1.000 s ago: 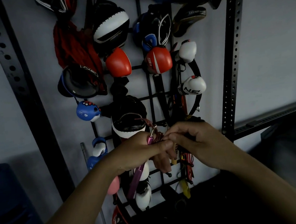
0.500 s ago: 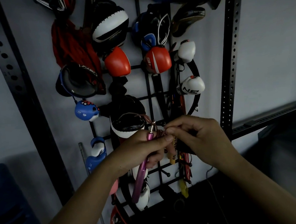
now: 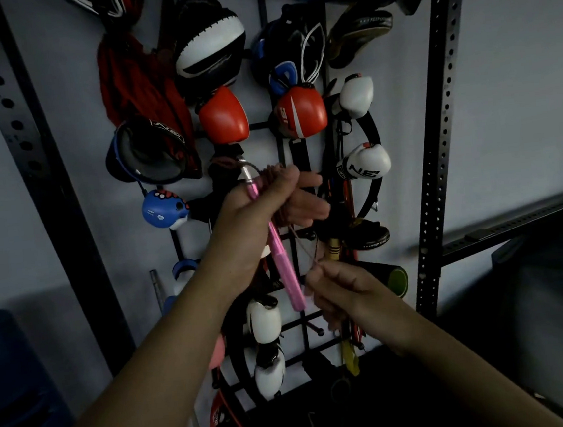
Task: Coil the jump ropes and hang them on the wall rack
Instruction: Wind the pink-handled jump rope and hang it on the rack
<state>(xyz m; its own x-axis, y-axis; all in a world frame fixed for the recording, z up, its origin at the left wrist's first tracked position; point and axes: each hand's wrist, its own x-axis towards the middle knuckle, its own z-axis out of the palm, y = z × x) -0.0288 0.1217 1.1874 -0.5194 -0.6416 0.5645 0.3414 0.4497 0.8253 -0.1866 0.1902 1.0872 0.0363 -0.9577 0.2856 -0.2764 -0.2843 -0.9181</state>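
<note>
Since a second ago both of my hands have parted; then they met at one spot low on the rack, fingertips pinching together; now my left hand (image 3: 256, 215) has risen and my right hand (image 3: 343, 293) has dropped below it, drawing a length of cord out between them.

My left hand curls round the rope (image 3: 273, 193) and its pink handle (image 3: 283, 264); the handle is slim, bright pink, with a short metal tip (image 3: 247, 172) at its upper end, and it slants from above my knuckles down past my wrist, its lower end close by my right hand; several turns of dark reddish cord are bunched over my left fingers, with my thumb laid across them.

From that bunch a thin cord (image 3: 306, 249) runs down to my right hand, whose thumb and forefinger pinch it; the other right fingers are curled.

All of this is held in front of the black wire rack (image 3: 304, 318) on the wall, just below the red gloves (image 3: 301, 111) and left of the white gloves (image 3: 363, 167); whether the rope touches the rack I cannot tell.
</note>
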